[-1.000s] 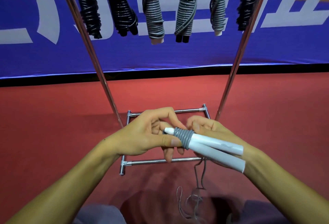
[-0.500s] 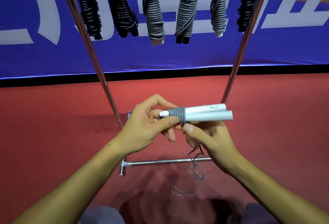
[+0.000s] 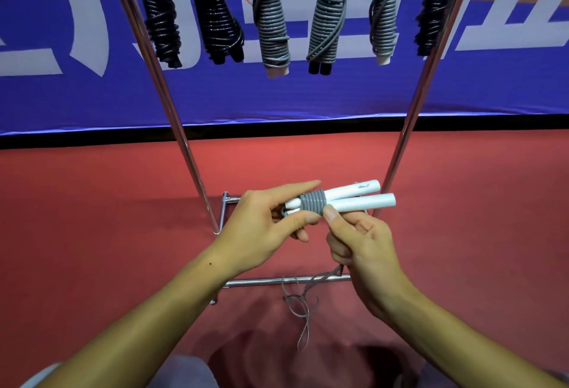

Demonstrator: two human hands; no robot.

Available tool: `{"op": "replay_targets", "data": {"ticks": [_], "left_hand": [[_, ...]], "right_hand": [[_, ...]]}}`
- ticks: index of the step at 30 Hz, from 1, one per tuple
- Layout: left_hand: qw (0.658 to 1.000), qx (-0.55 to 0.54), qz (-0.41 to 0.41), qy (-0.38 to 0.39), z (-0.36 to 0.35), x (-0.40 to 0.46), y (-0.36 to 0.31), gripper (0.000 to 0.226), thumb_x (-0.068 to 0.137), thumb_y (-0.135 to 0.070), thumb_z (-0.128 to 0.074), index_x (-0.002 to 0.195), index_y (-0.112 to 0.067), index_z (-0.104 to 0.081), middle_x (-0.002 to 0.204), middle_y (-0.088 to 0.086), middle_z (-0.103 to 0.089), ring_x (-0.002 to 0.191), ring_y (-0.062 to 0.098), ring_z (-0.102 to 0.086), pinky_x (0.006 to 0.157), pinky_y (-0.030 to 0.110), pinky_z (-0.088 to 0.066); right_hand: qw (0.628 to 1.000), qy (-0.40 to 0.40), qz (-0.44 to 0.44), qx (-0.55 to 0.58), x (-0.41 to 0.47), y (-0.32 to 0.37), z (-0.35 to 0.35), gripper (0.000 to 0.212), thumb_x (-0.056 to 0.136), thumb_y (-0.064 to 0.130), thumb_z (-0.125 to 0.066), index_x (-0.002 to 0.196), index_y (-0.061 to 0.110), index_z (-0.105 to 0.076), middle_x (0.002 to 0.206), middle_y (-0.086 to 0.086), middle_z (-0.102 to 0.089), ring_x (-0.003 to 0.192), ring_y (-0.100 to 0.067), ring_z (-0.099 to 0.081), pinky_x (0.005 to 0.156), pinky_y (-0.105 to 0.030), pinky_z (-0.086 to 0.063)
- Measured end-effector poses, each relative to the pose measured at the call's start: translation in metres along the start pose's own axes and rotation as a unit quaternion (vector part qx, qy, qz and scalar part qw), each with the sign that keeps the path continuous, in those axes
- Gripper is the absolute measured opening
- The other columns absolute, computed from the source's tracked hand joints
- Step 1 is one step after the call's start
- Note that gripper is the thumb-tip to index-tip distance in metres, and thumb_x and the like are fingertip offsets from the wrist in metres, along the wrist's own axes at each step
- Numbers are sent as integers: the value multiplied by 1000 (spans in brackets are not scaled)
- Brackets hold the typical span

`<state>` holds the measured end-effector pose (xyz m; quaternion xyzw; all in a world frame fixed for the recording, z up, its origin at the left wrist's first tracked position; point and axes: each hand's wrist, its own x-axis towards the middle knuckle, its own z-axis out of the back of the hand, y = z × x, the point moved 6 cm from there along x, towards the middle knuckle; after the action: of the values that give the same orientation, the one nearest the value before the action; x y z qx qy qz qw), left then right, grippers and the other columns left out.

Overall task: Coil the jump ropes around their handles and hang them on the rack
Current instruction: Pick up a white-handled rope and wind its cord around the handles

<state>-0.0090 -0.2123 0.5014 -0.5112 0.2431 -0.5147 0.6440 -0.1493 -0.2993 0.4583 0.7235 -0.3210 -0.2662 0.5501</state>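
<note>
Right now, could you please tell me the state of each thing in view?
White handles: held side by side, partly wrapped.
Grey rope: few coils on; rest trailing to floor.
Left hand: gripping handle ends.
Right hand: pinching rope at coils.
Rack: six coiled ropes hanging.

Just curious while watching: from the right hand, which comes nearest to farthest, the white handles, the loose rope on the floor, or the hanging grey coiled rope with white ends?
1. White handles, touching the right hand.
2. Loose rope, on the floor below.
3. Hanging grey coil, up on the rack.
</note>
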Motion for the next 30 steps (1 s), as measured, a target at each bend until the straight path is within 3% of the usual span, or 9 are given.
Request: {"op": "replay_targets", "data": {"ticks": [2, 5, 9, 12, 15, 22, 24, 26, 30], "left_hand": [[1000, -10, 12, 4, -2, 0, 2, 45, 97, -8, -76, 139, -19, -68, 91, 3, -81, 70, 25, -78, 77, 36, -63], [998, -57, 37, 6, -4, 0, 3, 38, 97, -4, -74, 130, -22, -72, 88, 11, -79, 67, 34, -76, 73, 45, -65], [996, -70, 43, -15, -1, 4, 2, 36, 96, 0, -73, 125, -22, -73, 86, 14, -78, 63, 31, -74, 67, 38, -65], [995, -77, 46, -40, 5, 7, 5, 36, 96, 1, -72, 125, -20, -73, 81, 12, -78, 59, 25, -71, 64, 36, -63], [993, -93, 47, -55, 14, 9, 8, 35, 96, 0, -72, 125, -20, -72, 82, 17, -78, 59, 25, -71, 64, 39, -64], [997, -35, 11, -71, 12, 7, 3, 39, 95, -3, -75, 122, -31, -73, 82, 6, -80, 61, 25, -75, 67, 30, -61], [997, -8, 3, -79, 14, 7, 5, 40, 95, -6, -77, 124, -33, -74, 83, 5, -80, 62, 23, -76, 70, 33, -62], [997, 27, -3, -77, 18, 8, 6, 39, 95, -8, -78, 127, -30, -74, 81, 0, -80, 62, 19, -76, 71, 32, -62], [998, 54, -19, -27, 17, 3, 1, 38, 96, -11, -77, 131, -25, -75, 80, -4, -79, 67, 16, -77, 72, 31, -61]], "right_hand": [[1000, -21, -2, -18, -1, -1, 2, 49, 90, 37, -76, 75, -7, -60, 55, 3, -25, 52, -16, -19, 49, -28, -20], [999, -30, -4, -41, -2, 1, 3, 36, 91, 38, -75, 66, 12, -71, 55, 2, -26, 54, -17, -20, 50, -29, -19], [999, 8, -12, -41, -1, 8, -1, 30, 98, 28, -67, 71, 15, -71, 56, 0, -42, 51, -16, -28, 50, -29, -22], [996, 42, -2, -83, 1, 13, 1, 15, 99, 16, -67, 98, 1, -66, 73, -8, -71, 52, -19, -49, 53, -28, -41], [995, 57, -31, -75, 5, 7, 4, 19, 100, 8, -65, 113, -4, -60, 88, -15, -78, 61, -25, -66, 61, -32, -54], [967, -37, 79, -241, 13, 9, 20, 9, 99, 14, -68, 94, 10, -75, 90, 3, -80, 91, -12, -76, 88, -27, -58], [994, -21, -16, -104, 12, -3, 13, 12, 98, 15, -68, 98, 4, -73, 94, -7, -80, 89, -22, -78, 89, -40, -62], [978, 21, -189, 84, 2, -15, 0, 18, 96, 15, -66, 107, 1, -71, 95, -12, -76, 76, -25, -76, 75, -43, -66], [802, 150, -466, 343, -22, 0, -7, 27, 86, -6, -75, 112, -4, -72, 92, -9, -65, 40, -7, -49, 32, -14, -38]]}}
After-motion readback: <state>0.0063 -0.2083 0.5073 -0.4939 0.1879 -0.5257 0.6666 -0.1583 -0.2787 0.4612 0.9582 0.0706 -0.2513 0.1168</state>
